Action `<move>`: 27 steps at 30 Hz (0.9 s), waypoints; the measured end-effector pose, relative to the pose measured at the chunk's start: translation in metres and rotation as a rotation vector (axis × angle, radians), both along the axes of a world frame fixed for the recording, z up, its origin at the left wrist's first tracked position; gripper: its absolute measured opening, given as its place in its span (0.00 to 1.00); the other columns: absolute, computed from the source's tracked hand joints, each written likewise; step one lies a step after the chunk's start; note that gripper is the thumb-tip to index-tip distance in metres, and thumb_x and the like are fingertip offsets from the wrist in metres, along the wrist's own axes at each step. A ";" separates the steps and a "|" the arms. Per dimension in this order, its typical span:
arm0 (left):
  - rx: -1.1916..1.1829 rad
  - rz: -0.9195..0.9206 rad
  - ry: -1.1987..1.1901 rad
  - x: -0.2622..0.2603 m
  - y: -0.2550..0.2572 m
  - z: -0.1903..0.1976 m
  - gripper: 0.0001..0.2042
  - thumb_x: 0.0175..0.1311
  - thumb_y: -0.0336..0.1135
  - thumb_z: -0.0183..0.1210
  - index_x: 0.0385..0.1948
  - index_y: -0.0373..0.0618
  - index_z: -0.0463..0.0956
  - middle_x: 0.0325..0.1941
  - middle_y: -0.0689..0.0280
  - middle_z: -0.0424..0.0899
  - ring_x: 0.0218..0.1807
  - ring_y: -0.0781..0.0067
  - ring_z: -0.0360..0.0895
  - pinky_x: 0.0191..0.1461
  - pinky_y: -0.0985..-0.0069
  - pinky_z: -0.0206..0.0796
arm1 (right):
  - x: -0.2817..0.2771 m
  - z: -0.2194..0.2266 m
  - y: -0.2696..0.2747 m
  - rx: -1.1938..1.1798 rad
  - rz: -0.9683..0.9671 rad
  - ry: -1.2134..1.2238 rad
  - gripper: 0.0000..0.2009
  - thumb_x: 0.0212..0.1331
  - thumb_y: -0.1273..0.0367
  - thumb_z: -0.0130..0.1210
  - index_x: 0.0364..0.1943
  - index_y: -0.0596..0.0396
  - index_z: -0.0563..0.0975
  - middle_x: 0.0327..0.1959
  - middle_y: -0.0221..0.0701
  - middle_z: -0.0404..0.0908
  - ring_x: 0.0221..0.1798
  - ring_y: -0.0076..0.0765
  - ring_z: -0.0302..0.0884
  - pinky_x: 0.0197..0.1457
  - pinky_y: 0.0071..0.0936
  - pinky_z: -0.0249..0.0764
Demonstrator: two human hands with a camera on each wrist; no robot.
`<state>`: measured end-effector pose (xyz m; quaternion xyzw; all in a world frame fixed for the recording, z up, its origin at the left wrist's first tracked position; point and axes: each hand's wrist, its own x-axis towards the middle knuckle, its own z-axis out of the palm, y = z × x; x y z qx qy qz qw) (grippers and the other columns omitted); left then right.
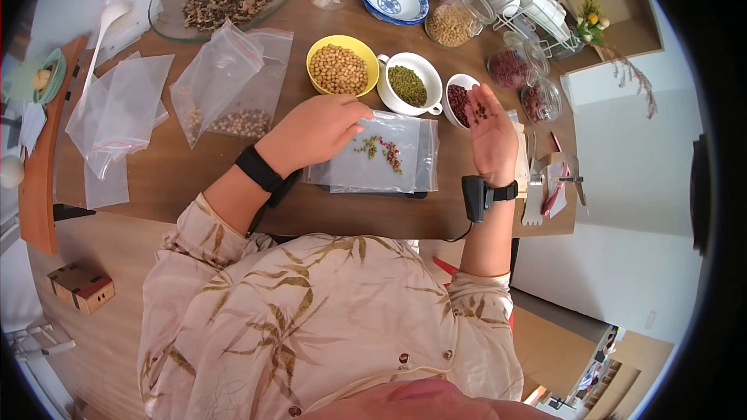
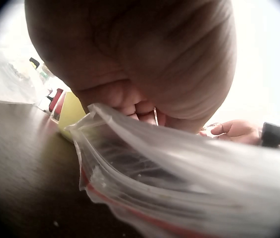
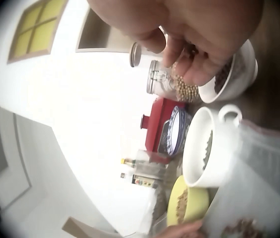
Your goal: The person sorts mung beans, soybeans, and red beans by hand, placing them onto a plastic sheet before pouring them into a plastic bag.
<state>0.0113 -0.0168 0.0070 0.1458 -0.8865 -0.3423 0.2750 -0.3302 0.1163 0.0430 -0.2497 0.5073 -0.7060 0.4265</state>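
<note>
A clear zip bag [image 1: 381,175] lies at the table's front with green and red beans [image 1: 380,152] inside. My left hand [image 1: 317,131] holds the bag near its upper left edge, fingers curled. From the left wrist, the bag's red-striped mouth [image 2: 130,206] gapes below that hand. My right hand [image 1: 492,136] is palm up beside a small white bowl [image 1: 454,113] of dark red beans, fingers cupped around a few red beans [image 1: 480,113]. Left of this bowl are a white two-handled bowl [image 1: 424,66] of green beans and a yellow bowl [image 1: 315,50] of chickpeas.
Filled zip bags [image 1: 241,120] and flat bags [image 1: 132,109] lie at left, with a white spoon [image 1: 115,12]. Behind are a glass dish [image 1: 292,0] of dried pieces, a blue-rimmed bowl [image 1: 394,0] and a chickpea jar [image 1: 451,25]. Scissors [image 1: 572,180] lie at right.
</note>
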 end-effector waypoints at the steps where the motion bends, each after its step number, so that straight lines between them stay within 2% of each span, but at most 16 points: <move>1: 0.002 -0.003 0.005 0.000 0.000 0.000 0.10 0.76 0.33 0.63 0.52 0.42 0.84 0.48 0.56 0.87 0.51 0.46 0.86 0.56 0.53 0.78 | 0.001 0.000 -0.003 0.011 -0.024 0.141 0.25 0.89 0.65 0.41 0.79 0.68 0.68 0.78 0.48 0.74 0.84 0.44 0.68 0.90 0.45 0.60; 2: 0.003 0.002 0.005 0.000 0.000 0.000 0.10 0.76 0.33 0.63 0.52 0.42 0.84 0.48 0.56 0.87 0.51 0.46 0.86 0.56 0.53 0.78 | 0.002 0.000 -0.004 0.012 -0.019 0.141 0.25 0.89 0.65 0.41 0.79 0.68 0.68 0.78 0.48 0.74 0.84 0.44 0.68 0.90 0.45 0.60; 4: 0.009 -0.003 0.010 0.000 0.000 -0.001 0.10 0.77 0.33 0.62 0.52 0.42 0.85 0.48 0.56 0.88 0.51 0.46 0.86 0.56 0.53 0.78 | 0.011 0.004 -0.007 0.036 -0.053 0.195 0.28 0.90 0.62 0.38 0.83 0.67 0.64 0.86 0.49 0.66 0.91 0.42 0.56 0.94 0.45 0.48; 8: -0.012 -0.007 0.021 -0.001 -0.001 -0.005 0.10 0.76 0.33 0.63 0.52 0.41 0.85 0.48 0.56 0.88 0.52 0.46 0.86 0.56 0.53 0.78 | 0.016 0.000 -0.001 -0.037 -0.074 0.263 0.29 0.90 0.59 0.39 0.85 0.64 0.62 0.90 0.45 0.61 0.94 0.44 0.49 0.93 0.45 0.48; 10: -0.008 -0.009 0.022 0.000 -0.001 -0.003 0.10 0.76 0.32 0.63 0.52 0.41 0.85 0.48 0.56 0.88 0.52 0.46 0.86 0.56 0.53 0.78 | 0.034 0.010 0.006 -0.131 -0.125 0.162 0.26 0.89 0.60 0.45 0.81 0.62 0.70 0.81 0.42 0.74 0.82 0.40 0.72 0.84 0.38 0.64; 11: -0.005 -0.006 0.020 0.000 0.000 -0.004 0.10 0.76 0.32 0.63 0.52 0.41 0.85 0.48 0.56 0.88 0.52 0.46 0.86 0.56 0.53 0.78 | 0.043 0.012 0.013 -0.128 -0.121 0.160 0.26 0.89 0.60 0.45 0.81 0.62 0.70 0.81 0.42 0.74 0.82 0.40 0.72 0.84 0.38 0.64; 13: -0.021 -0.012 0.017 0.000 -0.001 -0.006 0.11 0.77 0.31 0.62 0.55 0.41 0.84 0.48 0.57 0.87 0.51 0.48 0.86 0.55 0.55 0.78 | 0.062 0.013 0.026 0.176 -0.032 0.456 0.19 0.85 0.65 0.55 0.70 0.61 0.79 0.65 0.36 0.87 0.57 0.32 0.87 0.66 0.31 0.79; 14: -0.018 -0.006 0.014 0.000 -0.001 -0.006 0.11 0.77 0.31 0.62 0.55 0.41 0.84 0.48 0.57 0.87 0.51 0.48 0.86 0.55 0.55 0.78 | 0.079 0.010 0.026 0.167 0.073 0.507 0.11 0.81 0.70 0.62 0.60 0.57 0.85 0.49 0.26 0.89 0.39 0.22 0.82 0.49 0.27 0.80; 15: -0.017 -0.006 0.014 -0.001 -0.001 -0.006 0.11 0.76 0.31 0.63 0.55 0.41 0.84 0.48 0.56 0.87 0.51 0.48 0.86 0.55 0.55 0.78 | 0.091 0.004 0.033 0.218 0.159 0.778 0.08 0.77 0.71 0.65 0.54 0.56 0.88 0.47 0.28 0.89 0.39 0.27 0.81 0.47 0.30 0.80; 17: -0.016 -0.011 0.012 0.000 -0.001 -0.006 0.11 0.76 0.31 0.63 0.55 0.41 0.84 0.48 0.56 0.87 0.51 0.48 0.86 0.55 0.55 0.78 | 0.117 0.012 0.032 0.206 0.267 1.205 0.06 0.72 0.72 0.67 0.49 0.56 0.89 0.42 0.34 0.88 0.37 0.36 0.82 0.45 0.33 0.80; 18: -0.021 -0.007 0.015 0.000 0.000 -0.006 0.11 0.76 0.31 0.63 0.55 0.41 0.84 0.48 0.56 0.87 0.51 0.47 0.86 0.55 0.55 0.78 | 0.125 0.010 0.031 0.207 0.265 1.204 0.06 0.72 0.72 0.67 0.49 0.56 0.89 0.42 0.34 0.88 0.37 0.36 0.82 0.45 0.33 0.80; 20: -0.027 -0.002 0.021 -0.001 0.000 -0.005 0.11 0.76 0.31 0.63 0.55 0.41 0.84 0.48 0.56 0.87 0.51 0.47 0.86 0.55 0.54 0.78 | 0.138 0.008 0.029 0.302 0.228 1.245 0.05 0.68 0.73 0.68 0.45 0.56 0.89 0.41 0.39 0.87 0.39 0.47 0.84 0.45 0.39 0.81; 27: -0.015 0.009 0.031 -0.001 0.001 -0.003 0.09 0.74 0.31 0.64 0.51 0.40 0.85 0.48 0.55 0.88 0.51 0.46 0.87 0.55 0.52 0.79 | 0.147 -0.005 0.016 0.239 0.161 1.459 0.04 0.66 0.71 0.69 0.41 0.56 0.88 0.40 0.39 0.87 0.41 0.51 0.86 0.46 0.46 0.81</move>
